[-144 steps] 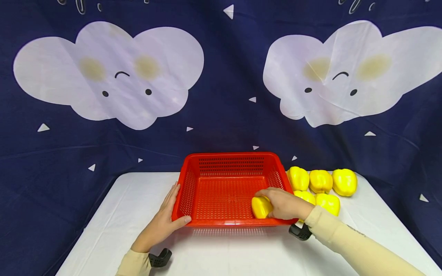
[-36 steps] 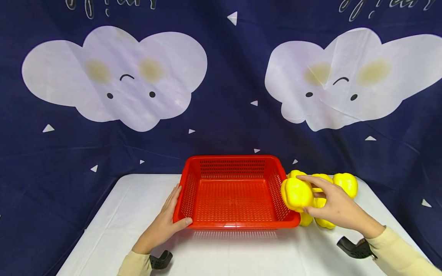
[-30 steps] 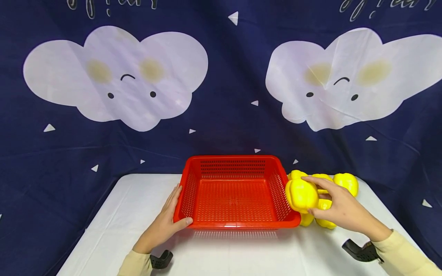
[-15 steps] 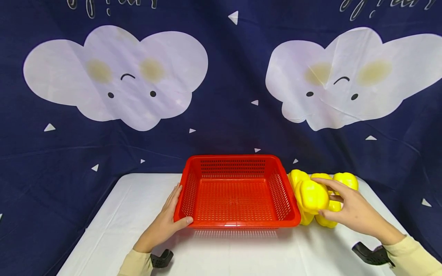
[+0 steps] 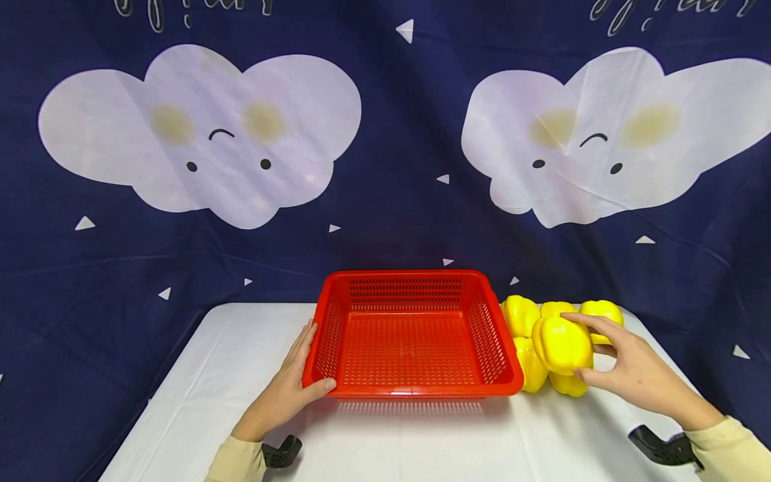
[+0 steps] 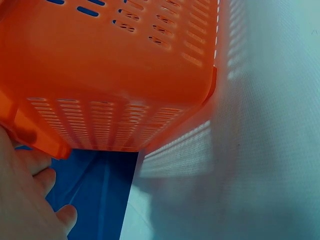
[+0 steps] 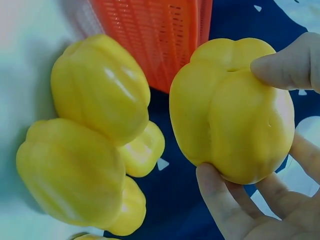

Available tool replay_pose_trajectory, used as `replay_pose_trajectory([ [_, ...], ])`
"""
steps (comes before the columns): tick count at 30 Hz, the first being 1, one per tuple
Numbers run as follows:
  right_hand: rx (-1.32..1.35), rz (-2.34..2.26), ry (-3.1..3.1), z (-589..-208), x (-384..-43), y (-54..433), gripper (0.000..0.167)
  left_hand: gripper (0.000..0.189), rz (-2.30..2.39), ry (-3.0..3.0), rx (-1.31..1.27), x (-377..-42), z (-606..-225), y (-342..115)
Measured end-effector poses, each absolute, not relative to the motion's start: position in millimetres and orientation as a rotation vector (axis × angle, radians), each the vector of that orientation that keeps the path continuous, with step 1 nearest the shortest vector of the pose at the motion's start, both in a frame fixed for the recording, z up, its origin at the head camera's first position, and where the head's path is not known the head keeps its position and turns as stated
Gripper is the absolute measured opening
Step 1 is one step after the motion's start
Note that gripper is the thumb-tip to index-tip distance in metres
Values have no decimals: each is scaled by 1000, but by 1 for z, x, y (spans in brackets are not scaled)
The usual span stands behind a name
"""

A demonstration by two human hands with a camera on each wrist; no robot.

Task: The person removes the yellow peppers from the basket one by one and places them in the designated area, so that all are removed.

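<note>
In the head view my right hand holds a yellow bell pepper between thumb and fingertips, over the group of peppers right of the basket. The right wrist view shows that pepper with the thumb at its top and fingertips under its lower side. My left hand rests on the left front corner of the red perforated basket, thumb across the front rim and fingers straight along the outer left side. In the left wrist view its fingertips lie by the rim. No pepper shows inside the basket.
Several other yellow bell peppers sit packed close to the basket's right side, partly hidden by the held one. A white cloth covers the table. A dark blue curtain with cloud prints hangs behind it.
Earliest, my right hand had a pepper inside the basket at its right end. Over the last second it has carried the held pepper rightward, away from the basket wall. The left hand stays put.
</note>
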State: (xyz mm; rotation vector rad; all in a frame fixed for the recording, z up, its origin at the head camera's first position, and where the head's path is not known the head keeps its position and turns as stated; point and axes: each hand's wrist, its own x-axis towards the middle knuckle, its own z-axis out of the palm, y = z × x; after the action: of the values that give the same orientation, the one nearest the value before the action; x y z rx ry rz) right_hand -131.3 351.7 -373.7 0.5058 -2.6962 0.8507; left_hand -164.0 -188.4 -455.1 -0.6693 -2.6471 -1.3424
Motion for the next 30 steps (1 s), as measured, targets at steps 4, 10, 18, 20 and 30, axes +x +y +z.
replay_pose_trajectory([
  [4, 512, 855, -2687, -377, -131, 358, 80, 104, -1347, -2647, -668, -164, -455, -189],
  [10, 469, 820, -2697, -380, -130, 367, 82, 104, -1337, -2649, -667, -164, -456, -189],
  [18, 426, 815, -2696, -385, -129, 379, 83, 103, -1337, -2651, -658, -164, -455, -188],
  [20, 413, 813, -2701, -387, -129, 381, 84, 103, -1336, -2654, -653, -164, -455, -188],
  [30, 367, 806, -2731, -391, -126, 394, 84, 103, -1335, -2662, -643, -164, -456, -188],
])
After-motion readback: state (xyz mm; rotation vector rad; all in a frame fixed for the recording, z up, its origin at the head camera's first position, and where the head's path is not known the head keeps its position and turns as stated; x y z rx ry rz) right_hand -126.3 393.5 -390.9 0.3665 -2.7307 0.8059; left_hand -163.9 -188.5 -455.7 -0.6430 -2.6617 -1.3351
